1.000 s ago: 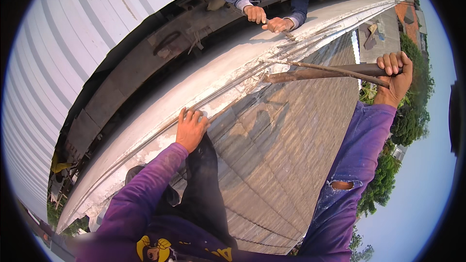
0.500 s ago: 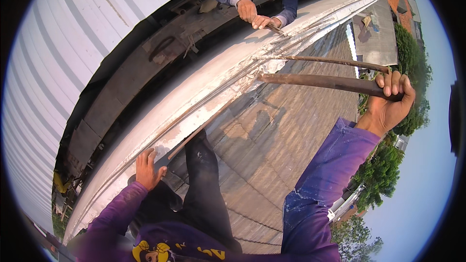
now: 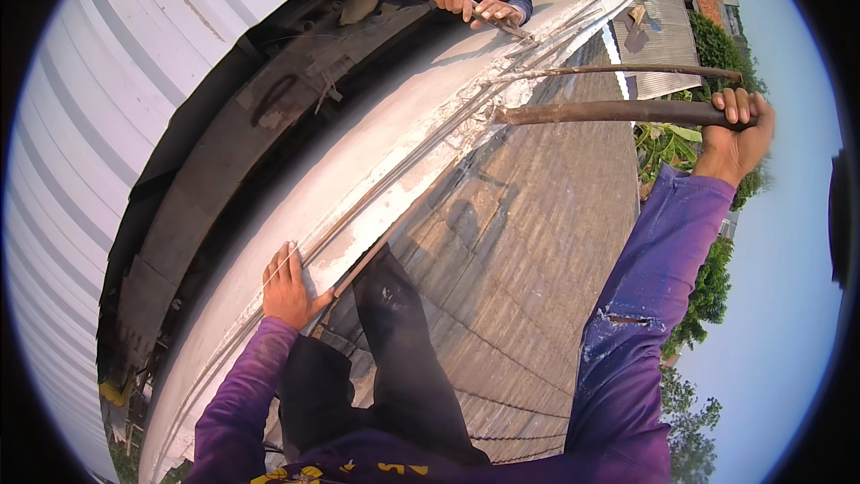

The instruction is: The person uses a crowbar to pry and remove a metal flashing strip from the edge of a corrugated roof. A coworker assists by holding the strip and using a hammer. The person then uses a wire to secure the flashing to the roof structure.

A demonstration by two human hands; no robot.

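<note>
My right hand (image 3: 738, 136) is raised at the right, its fingers wrapped round the end of a thick brown pole (image 3: 609, 111). The pole's far end meets the rough edge of a white concrete ledge (image 3: 349, 157). Above it runs a thinner brown rod (image 3: 618, 70), apart from my fingers. My left hand (image 3: 288, 291) lies on the ledge at the lower left, fingers stretched out. A fine white string crosses these fingers. Close to the left thumb is the lower end of a thin bar (image 3: 394, 229) running along the ledge's edge.
Across the ledge, a co-worker's hands (image 3: 475, 7) grip a narrow tool (image 3: 512, 30) against it. Several thin rods lie along the ledge. Ribbed white metal sheeting (image 3: 98, 152) rises at the left. A weathered roof (image 3: 528, 242) slopes below, with trees (image 3: 708, 291) beyond its edge.
My right hand has moved up and right with the pole's end, and the thinner rod now stands clear of it. My left hand has come to lie flatter on the ledge. The view has shifted.
</note>
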